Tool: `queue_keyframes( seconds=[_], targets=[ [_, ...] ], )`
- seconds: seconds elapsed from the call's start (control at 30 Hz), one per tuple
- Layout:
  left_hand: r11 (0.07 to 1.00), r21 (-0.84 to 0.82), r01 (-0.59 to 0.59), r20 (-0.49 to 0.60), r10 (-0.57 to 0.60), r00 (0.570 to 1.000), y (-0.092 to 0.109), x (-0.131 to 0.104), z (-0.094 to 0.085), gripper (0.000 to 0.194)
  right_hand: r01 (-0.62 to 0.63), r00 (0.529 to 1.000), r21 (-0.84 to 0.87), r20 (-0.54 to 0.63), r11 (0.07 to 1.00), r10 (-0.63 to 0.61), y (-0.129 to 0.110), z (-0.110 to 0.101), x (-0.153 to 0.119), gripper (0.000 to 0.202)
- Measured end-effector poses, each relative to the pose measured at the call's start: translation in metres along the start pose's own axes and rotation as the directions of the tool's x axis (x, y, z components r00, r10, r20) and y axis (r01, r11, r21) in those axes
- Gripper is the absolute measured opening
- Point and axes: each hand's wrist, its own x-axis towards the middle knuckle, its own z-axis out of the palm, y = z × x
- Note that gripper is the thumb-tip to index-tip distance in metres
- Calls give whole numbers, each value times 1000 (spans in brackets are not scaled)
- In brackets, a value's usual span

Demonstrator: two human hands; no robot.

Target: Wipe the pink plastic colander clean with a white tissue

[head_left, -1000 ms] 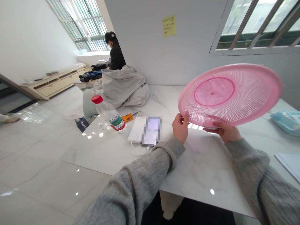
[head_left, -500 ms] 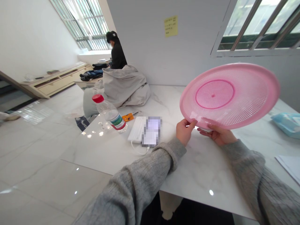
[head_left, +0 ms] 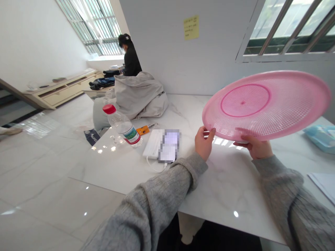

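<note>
A round pink plastic mesh basket (head_left: 285, 111) is held up above the table, tilted, with its perforated inside and darker pink centre ring facing me. My left hand (head_left: 204, 143) pinches its rim at the near left, thumb and fingers closed on the edge. Along the near edge, further right, my right hand (head_left: 256, 146) grips the rim with the thumb on the upper side and the fingers underneath, partly hidden by the basket.
On the white marbled table (head_left: 222, 195) lie a phone (head_left: 170, 144), a white power bank (head_left: 154, 143), a red-capped bottle (head_left: 128, 130), an orange item (head_left: 142, 130) and a blue pack (head_left: 320, 137). Grey cloth (head_left: 141, 96) is heaped behind. A person (head_left: 132, 57) sits beyond.
The basket has shifted right and tilted flatter. My right hand has moved right and slightly up with it. My left hand has risen slightly, still at the rim.
</note>
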Motion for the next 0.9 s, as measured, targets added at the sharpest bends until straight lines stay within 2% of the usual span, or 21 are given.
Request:
queue_keyframes(
  seconds=[0.07,0.13,0.23,0.3,0.4,0.53,0.6,0.67,0.77,0.9],
  targets=[
    [1000,-6,-13,-47,13,999,0,3,-3,47,43,997,-63,-57,997,-47,1,-5,3,26],
    [1000,-3,-1,-40,1,999,-4,5,-4,47,60,990,-104,-119,993,-72,4,-10,8,23],
    [996,-11,91,61,-90,994,-14,4,-2,47,56,959,-93,-273,994,-80,11,-15,15,22],
    [988,8,156,151,-155,976,-19,-1,0,46,37,943,-63,-329,997,-56,13,-15,17,23],
    [977,4,211,284,-204,937,-21,-10,4,45,-14,969,-10,-248,1000,11,14,-8,13,22],
    [952,-86,295,429,-231,873,-16,-20,9,54,-114,993,63,4,991,114,11,7,-1,29],
    [945,-83,315,481,-239,844,-13,-22,10,57,-207,964,68,184,976,191,9,11,-8,30],
    [943,-69,324,504,-248,827,-12,-22,10,57,-268,925,38,291,963,246,6,14,-13,33],
    [949,-48,311,469,-253,846,-15,-20,10,51,-265,926,25,284,964,248,2,14,-14,38],
    [959,-65,275,291,-245,925,-18,-16,11,32,-142,982,106,142,984,127,-7,7,-4,33]
  ],
)
